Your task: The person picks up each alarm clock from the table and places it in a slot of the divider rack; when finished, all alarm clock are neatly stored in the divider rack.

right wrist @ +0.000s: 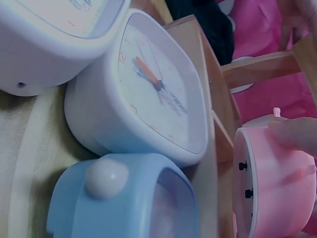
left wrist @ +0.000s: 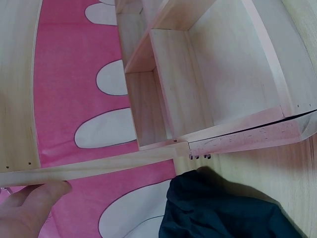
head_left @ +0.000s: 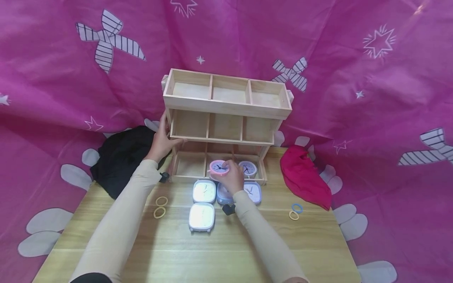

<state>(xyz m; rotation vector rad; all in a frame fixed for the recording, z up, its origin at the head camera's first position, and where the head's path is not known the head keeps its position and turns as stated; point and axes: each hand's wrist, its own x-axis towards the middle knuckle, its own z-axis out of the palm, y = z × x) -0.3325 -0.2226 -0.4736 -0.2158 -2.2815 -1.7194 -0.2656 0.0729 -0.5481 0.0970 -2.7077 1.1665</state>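
My left hand [head_left: 162,143] grips the left side of a three-tier wooden shelf [head_left: 226,105], its thumb by the front of the middle tier. In the left wrist view its fingers [left wrist: 39,203] touch a wooden upright. My right hand [head_left: 233,179] holds a round pink alarm clock [right wrist: 282,183] by its rim, at the bottom tier's middle compartment. A round white clock [head_left: 248,169] stands in the bottom right compartment. Before the shelf are two white square clocks, one [head_left: 204,191] behind the other [head_left: 201,217], and two blue ones, one [head_left: 222,195] partly behind my right hand, the other [head_left: 253,192] farther right.
Black cloth [head_left: 124,157] lies left of the shelf, red cloth [head_left: 304,175] to the right. Two yellow rings [head_left: 159,212] lie on the wooden table [head_left: 177,255] at left; a blue ring [head_left: 297,208] and a yellow ring [head_left: 293,215] at right. A pink curtain [head_left: 226,35] hangs behind.
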